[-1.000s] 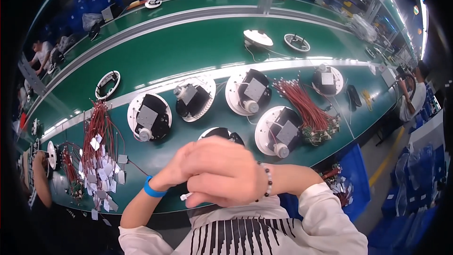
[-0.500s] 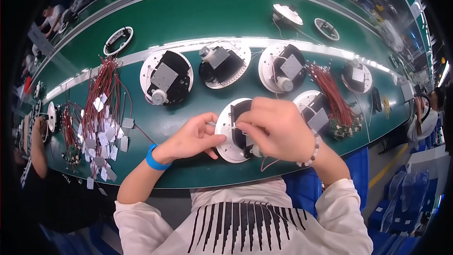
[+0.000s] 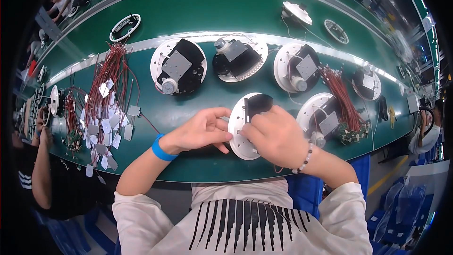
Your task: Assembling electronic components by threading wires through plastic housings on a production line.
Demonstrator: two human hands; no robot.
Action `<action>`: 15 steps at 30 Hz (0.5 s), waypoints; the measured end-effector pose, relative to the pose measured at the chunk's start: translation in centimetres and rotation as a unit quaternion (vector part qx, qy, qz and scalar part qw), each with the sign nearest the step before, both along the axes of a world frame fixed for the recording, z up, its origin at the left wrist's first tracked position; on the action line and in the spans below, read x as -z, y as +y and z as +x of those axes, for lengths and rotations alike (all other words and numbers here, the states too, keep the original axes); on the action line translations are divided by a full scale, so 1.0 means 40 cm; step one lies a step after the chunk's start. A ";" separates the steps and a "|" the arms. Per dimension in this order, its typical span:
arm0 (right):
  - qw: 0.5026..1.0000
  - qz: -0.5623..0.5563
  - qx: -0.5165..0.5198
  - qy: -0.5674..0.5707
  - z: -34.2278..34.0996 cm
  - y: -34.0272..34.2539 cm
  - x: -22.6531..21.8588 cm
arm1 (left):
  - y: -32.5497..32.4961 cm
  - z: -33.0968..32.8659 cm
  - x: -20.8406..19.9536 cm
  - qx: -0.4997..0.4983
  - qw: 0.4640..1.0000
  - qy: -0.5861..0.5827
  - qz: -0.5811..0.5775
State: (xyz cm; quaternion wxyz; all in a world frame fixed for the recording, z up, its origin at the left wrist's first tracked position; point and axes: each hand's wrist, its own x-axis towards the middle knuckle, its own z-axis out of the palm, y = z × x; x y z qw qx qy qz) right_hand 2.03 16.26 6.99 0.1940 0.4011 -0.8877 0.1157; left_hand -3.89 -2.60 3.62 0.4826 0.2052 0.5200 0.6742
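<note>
A round white disc unit point(image 3: 238, 127) with a black cover point(image 3: 259, 104) stands tilted at the near edge of the bench in front of me. My left hand point(image 3: 203, 130) grips its left rim, thumb on the near side and fingers curled by the edge. Over the disc's right half, my right hand point(image 3: 276, 134) is closed in a pinch, fingertips against the white face beside the black cover. Whatever lies between those fingertips is hidden. A thin pinkish wire point(image 3: 279, 169) hangs below the right hand.
Similar disc units with motors and grey plates point(image 3: 177, 66) stand along the green bench point(image 3: 188, 165). Red wire bundles lie left point(image 3: 109, 73) and right point(image 3: 340, 94); the left one ends in grey-white plates point(image 3: 108, 130). White rings point(image 3: 125, 28) rest farther back. A co-worker's arm point(image 3: 43, 174) is at far left.
The view has shifted, so the bench things sit farther right and a little higher. My right hand has turned and lowered over the disc, hiding the white piece seen at its fingertips. My left hand keeps its hold.
</note>
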 end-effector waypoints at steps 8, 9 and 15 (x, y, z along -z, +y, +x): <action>0.999 0.043 0.024 0.022 -0.004 -0.014 0.009 | -0.002 -0.002 0.006 -0.019 0.999 -0.019 0.040; 0.999 0.024 0.045 -0.001 -0.005 -0.013 0.011 | -0.001 -0.004 0.009 -0.017 0.999 -0.019 0.040; 0.996 -0.035 0.076 0.035 -0.020 0.005 -0.014 | -0.001 0.006 0.037 -0.064 0.996 0.048 -0.046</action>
